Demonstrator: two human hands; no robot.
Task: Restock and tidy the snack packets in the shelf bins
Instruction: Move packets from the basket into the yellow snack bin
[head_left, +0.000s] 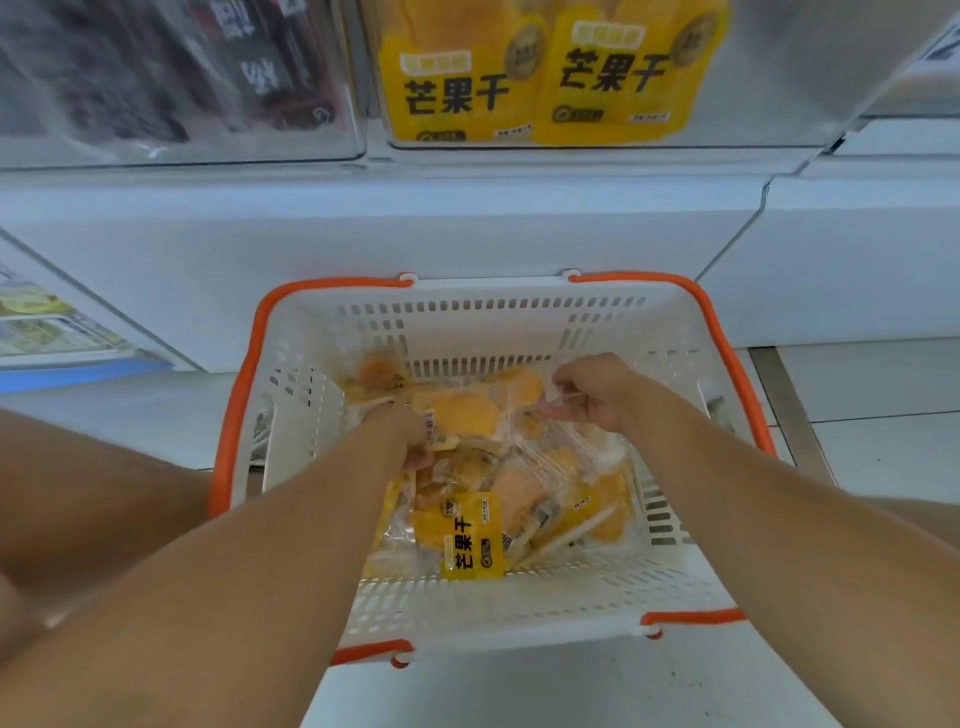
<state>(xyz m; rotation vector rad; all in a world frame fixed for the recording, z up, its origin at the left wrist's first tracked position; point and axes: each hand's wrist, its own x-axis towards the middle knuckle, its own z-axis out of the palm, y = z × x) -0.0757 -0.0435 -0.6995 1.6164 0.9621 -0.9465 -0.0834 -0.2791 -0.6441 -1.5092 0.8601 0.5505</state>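
1. While both hands were down inside the basket (311, 364), the restocking looked to be somewhere in its middle, in my judgement: many packets were not yet on the shelf.
2. The basket, white with orange handles, stood on the floor at about 6 o'clock from the shelf bins, and a loose heap of yellow mango packets (511, 499) lay in it.
3. The left hand (410, 434) was at about 9 o'clock of the heap; its fingers were curled around the edge of a packet (467, 415) and gripped it.
4. The right hand (597, 395) was at about 2 o'clock of the heap; its fingers pinched the clear edge of a packet, possibly the same one, but I could not tell this for sure.
5. In the clear bin (779, 104) at 12 o'clock, two yellow packets (524, 88) stood upright side by side, and much of the bin to the right of them showed no packets, so it seemed only partly filled.
6. The bin at 11 o'clock (337, 78) held dark packets (249, 67); they were blurred and I could not count them.
7. Count: one basket, two hands, two packets visible in the middle bin. The heap in the basket overlapped too much for an exact count; only one packet (472, 535) showed its printed front fully, at 6 o'clock of the heap.
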